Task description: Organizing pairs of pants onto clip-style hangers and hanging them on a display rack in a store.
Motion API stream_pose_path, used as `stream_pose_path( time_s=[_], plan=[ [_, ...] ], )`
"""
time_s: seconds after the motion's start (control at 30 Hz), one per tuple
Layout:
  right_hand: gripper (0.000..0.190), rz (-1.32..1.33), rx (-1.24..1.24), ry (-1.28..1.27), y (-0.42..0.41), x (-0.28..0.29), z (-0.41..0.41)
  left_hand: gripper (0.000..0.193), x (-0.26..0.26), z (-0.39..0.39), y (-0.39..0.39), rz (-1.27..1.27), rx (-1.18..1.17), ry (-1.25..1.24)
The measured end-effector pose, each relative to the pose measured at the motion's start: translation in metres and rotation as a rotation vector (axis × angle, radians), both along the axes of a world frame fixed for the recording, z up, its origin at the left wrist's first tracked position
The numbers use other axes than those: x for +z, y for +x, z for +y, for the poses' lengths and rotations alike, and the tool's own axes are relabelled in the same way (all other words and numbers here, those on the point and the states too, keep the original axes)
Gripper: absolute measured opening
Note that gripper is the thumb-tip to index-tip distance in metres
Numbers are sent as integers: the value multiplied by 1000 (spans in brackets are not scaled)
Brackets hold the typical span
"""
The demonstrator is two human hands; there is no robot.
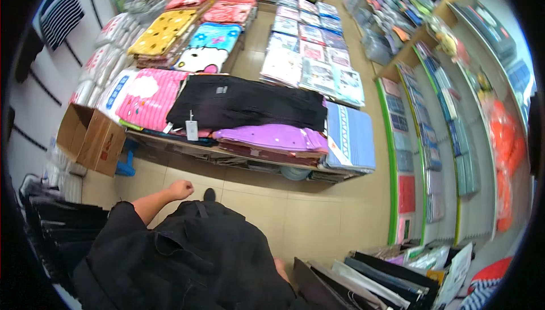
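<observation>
My left hand [182,190] hangs over the floor in front of my black clothing, its fingers curled in with nothing seen in them. Of my right hand [282,270] or forearm only a sliver of skin shows beside my clothing; its fingers are hidden. Before me, folded black trousers [251,99] lie across the near end of a display table, a white hang tag [192,130] drooping over its edge. Beneath them is a purple dotted textile [272,137]. Pink striped bedding [149,95] lies to their left, a folded blue textile [351,135] to their right.
An open cardboard box [100,140] stands left, beside a blue plastic stool [126,163]. Shelves with packaged textiles [406,193] line the right side. Dark folded garments [72,220] are stacked at my left; more garments [374,282] stand at lower right. Tiled floor [315,212] lies between.
</observation>
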State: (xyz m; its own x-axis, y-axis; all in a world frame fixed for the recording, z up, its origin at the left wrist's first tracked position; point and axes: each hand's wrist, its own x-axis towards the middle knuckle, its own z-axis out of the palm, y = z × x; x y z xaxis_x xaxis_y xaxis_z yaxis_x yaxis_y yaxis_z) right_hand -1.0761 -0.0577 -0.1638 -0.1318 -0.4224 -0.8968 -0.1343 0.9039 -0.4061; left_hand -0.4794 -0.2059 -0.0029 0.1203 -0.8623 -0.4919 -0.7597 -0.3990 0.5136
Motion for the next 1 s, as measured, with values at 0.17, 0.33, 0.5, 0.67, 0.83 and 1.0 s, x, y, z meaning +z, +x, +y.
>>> stream_pose_path(
  time_s=[0.17, 0.33, 0.5, 0.67, 0.83, 1.0],
  plan=[
    [29, 30, -50, 19, 10, 18, -52, 20, -64, 105, 109, 258, 594, 295],
    [30, 25, -237, -74, 87, 35, -86, 20, -110, 177, 182, 299, 753, 352],
    [29, 132, 51, -83, 212, 77, -101, 20, -127, 180, 254, 389, 787, 308],
    [26, 165, 630, -255, 312, 117, -115, 20, -150, 176, 327, 510, 864, 279],
    [27, 266, 899, -225, 400, 146, -181, 20, -115, 157, 385, 456, 755, 209],
    [21, 162, 840, -274, 470, 113, -252, 22, -118, 153, 418, 624, 897, 106]
  ],
)
